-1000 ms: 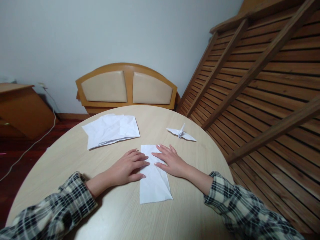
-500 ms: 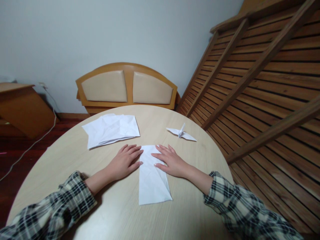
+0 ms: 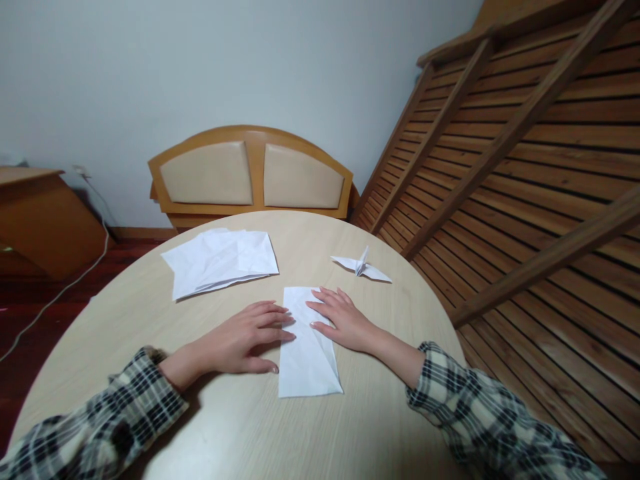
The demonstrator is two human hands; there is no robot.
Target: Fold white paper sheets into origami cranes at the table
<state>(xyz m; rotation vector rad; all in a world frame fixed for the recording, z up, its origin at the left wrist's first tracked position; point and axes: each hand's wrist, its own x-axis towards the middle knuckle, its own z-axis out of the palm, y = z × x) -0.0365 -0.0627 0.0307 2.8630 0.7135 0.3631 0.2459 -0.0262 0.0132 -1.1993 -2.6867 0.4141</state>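
A folded sheet of white paper (image 3: 306, 363) lies flat on the round table, its long side pointing toward me. Creases cross its surface, and a flap edge runs slantwise down to its near right corner. My left hand (image 3: 247, 339) is at the paper's left edge, fingers apart, with the fingertips over that edge and the thumb just beside it. My right hand (image 3: 345, 321) rests with spread fingers on the paper's upper right part, covering some of that edge. A white paper crane (image 3: 361, 265) with outstretched wings sits beyond my right hand.
A stack of creased white paper sheets (image 3: 220, 263) lies at the far left of the pale round table (image 3: 240, 427). Behind the table stands a padded headboard (image 3: 257, 173). Wooden slats (image 3: 480, 233) lean on the right. A cable (image 3: 65, 290) runs along the left floor.
My left hand has slid toward me along the paper's left edge. The paper's near edge has shifted slightly away from me. My right hand has hardly moved.
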